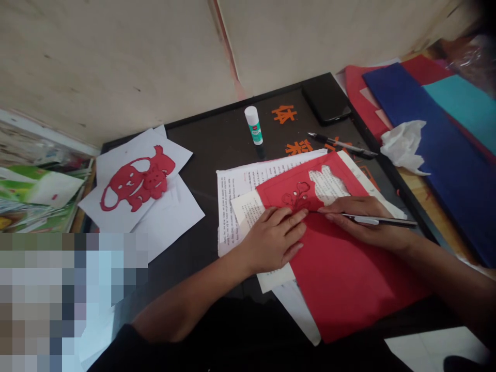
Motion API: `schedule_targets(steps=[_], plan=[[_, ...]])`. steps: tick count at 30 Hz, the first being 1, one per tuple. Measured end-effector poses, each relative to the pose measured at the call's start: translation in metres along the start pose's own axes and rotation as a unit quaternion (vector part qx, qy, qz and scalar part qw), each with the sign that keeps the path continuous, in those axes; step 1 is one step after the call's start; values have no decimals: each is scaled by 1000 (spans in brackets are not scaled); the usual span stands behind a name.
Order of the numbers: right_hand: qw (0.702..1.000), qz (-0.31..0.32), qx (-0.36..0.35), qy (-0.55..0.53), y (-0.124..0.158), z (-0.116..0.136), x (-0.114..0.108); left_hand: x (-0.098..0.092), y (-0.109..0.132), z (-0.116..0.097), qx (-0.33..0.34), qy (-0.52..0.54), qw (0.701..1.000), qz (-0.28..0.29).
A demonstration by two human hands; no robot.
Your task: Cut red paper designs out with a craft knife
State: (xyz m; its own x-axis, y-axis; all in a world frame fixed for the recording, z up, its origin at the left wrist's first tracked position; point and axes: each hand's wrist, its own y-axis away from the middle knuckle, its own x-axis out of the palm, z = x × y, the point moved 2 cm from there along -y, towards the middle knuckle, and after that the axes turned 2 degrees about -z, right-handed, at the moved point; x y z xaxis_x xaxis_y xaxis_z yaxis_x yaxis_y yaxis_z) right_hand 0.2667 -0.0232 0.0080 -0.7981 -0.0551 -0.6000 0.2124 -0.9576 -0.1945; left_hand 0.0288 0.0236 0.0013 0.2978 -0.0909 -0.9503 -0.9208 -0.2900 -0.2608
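Note:
A sheet of red paper (pixel 349 279) lies over printed pages on the dark table. Its upper part bears a dark-outlined drawing, and a cut-out hole there shows the printed page (pixel 327 186) beneath. My left hand (pixel 275 240) rests flat on the red paper and the page edge, just below the drawing, fingers stretched out. In my right hand (pixel 360 222) is a slim craft knife (pixel 382 221), held like a pen. Its thin tip points left and meets the red paper close to my left fingertips.
A glue stick (pixel 253 125) stands upright behind the pages. Right of it lie a black phone (pixel 326 99), a pen (pixel 343 145) and crumpled tissue (pixel 405 144). Red paper cut-outs (pixel 132 186) sit on white sheets at left. Blue folders (pixel 426 150) lie at right.

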Motion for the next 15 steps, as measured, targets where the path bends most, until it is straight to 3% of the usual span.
schedule_targets(steps=[15], plan=[[1000,-10,-3,-5,3,-2,0,0,-1,1,-2,2,1000,-3]])
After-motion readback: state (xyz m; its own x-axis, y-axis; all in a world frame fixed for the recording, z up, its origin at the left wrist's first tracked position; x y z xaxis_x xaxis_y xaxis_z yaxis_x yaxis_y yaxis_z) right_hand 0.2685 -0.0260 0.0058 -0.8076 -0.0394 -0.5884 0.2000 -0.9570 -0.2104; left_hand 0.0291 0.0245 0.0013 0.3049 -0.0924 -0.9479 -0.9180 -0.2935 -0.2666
